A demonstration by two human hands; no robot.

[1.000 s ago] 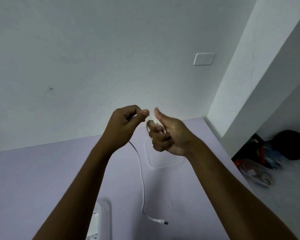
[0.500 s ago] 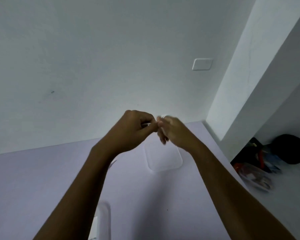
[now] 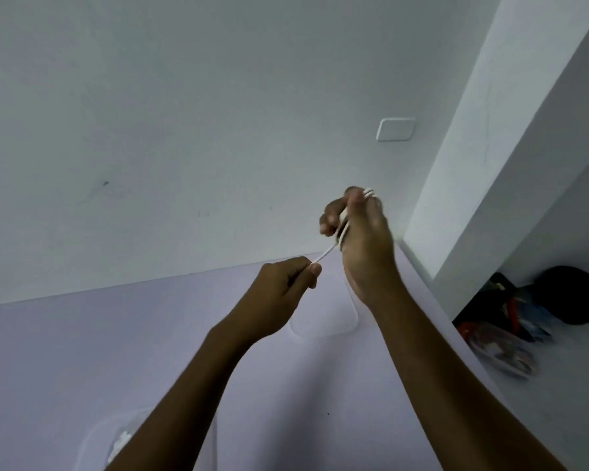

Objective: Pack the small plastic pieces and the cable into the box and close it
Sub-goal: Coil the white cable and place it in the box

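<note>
White cable (image 3: 343, 229) up in air at 1 o'clock, wound in loops so it fits box. Right hand (image 3: 357, 239) closed around loops. Left hand (image 3: 286, 283) at 7 o'clock from it pinches loose end, pulling it tight. Clear lid (image 3: 334, 321) flat on table (image 3: 82, 351) below. Box (image 3: 116, 443) with small pieces at 7 o'clock edge.

Home corner: lilac table (image 3: 82, 351), white wall (image 3: 184, 113), cluttered shelf (image 3: 575, 362)
</note>
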